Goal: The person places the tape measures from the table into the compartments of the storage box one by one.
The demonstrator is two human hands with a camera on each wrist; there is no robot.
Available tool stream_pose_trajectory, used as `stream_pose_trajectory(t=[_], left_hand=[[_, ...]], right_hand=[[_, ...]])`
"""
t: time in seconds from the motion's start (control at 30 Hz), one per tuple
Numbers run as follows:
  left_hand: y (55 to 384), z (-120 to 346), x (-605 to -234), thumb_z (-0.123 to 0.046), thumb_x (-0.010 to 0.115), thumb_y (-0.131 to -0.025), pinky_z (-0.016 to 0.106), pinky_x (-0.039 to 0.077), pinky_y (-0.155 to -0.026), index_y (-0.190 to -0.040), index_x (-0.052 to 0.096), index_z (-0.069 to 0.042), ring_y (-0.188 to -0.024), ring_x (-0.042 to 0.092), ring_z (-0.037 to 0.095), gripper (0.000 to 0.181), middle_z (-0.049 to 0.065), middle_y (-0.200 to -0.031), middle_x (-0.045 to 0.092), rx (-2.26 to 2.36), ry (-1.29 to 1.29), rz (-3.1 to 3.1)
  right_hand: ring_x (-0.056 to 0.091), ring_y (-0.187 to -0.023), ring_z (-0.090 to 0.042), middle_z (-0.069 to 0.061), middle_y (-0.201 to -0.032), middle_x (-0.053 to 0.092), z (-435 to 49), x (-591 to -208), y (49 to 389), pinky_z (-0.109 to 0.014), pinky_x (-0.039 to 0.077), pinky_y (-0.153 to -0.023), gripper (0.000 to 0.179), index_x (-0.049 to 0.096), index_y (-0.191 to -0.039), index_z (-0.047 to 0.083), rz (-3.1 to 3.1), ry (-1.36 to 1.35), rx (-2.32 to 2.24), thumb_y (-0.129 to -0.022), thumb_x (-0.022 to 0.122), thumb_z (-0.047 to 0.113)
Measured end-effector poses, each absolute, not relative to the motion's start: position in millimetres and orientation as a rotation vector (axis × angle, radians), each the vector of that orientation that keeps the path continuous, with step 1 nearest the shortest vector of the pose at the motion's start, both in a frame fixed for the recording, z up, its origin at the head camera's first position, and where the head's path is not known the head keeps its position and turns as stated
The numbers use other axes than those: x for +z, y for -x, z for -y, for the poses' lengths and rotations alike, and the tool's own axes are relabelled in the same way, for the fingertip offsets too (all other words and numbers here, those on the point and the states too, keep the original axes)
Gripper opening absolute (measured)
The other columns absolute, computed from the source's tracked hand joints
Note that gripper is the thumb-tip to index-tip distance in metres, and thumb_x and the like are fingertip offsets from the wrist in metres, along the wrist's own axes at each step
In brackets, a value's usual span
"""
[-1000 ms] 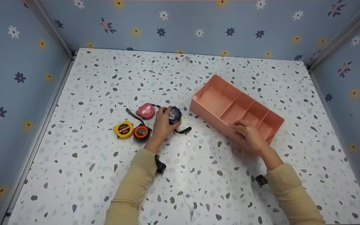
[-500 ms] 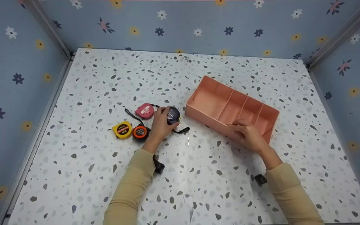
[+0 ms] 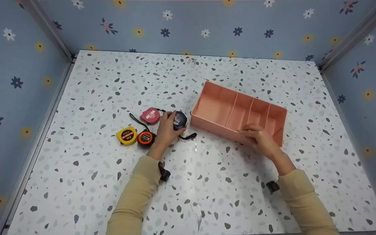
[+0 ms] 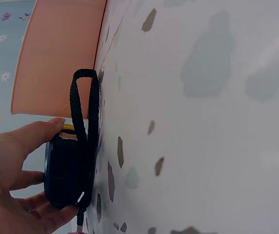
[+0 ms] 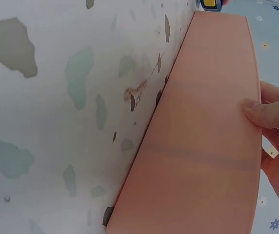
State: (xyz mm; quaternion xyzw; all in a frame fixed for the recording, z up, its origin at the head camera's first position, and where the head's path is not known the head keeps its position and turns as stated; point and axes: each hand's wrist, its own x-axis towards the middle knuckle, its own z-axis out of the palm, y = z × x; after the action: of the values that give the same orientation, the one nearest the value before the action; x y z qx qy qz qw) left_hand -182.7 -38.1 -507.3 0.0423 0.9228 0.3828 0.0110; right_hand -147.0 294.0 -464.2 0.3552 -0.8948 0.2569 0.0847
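Left fingers (image 4: 28, 179) clamped on 1 tape measure (image 3: 180, 120) | right fingers (image 3: 252, 128) clamped on 1 box (image 3: 211, 128) | 3 other tapes (image 3: 128, 136)

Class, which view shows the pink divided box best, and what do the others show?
The head view: it shows the pink divided box from above, with its four compartments. The left wrist view shows only part of an outer wall; the right wrist view, a long outer wall gripped by the right hand.
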Motion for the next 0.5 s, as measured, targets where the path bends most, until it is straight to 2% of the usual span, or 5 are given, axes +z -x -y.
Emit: stream_pose_trajectory(t=[0.33, 0.5], left_hand=[[182.0, 39.8, -506.6, -0.023, 0.073, -0.073, 0.035, 0.031, -0.098, -0.133, 0.036, 0.002, -0.116, 0.034, 0.028, 0.075, 0.017, -0.126, 0.036, 1.215, -0.156, -2.865], [181.2, 41.1, -506.4, -0.021, 0.074, -0.072, 0.036, 0.032, -0.096, -0.132, 0.037, 0.003, -0.114, 0.035, 0.029, 0.074, 0.019, -0.123, 0.038, 1.245, -0.186, -2.880]], right_hand=[[0.053, -0.098, -0.026, -0.013, -0.101, 0.060, -298.8, -464.6, 152.7, -0.039, 0.047, -0.079, 0.034, 0.068, -0.096, 0.000, 2.660, -1.102, 0.778, -0.069, 0.062, -0.018], [0.053, -0.099, -0.026, -0.014, -0.100, 0.060, -303.3, -465.1, 154.4, -0.040, 0.046, -0.079, 0.043, 0.068, -0.096, 0.001, 2.652, -1.134, 0.806, -0.064, 0.057, -0.025]])
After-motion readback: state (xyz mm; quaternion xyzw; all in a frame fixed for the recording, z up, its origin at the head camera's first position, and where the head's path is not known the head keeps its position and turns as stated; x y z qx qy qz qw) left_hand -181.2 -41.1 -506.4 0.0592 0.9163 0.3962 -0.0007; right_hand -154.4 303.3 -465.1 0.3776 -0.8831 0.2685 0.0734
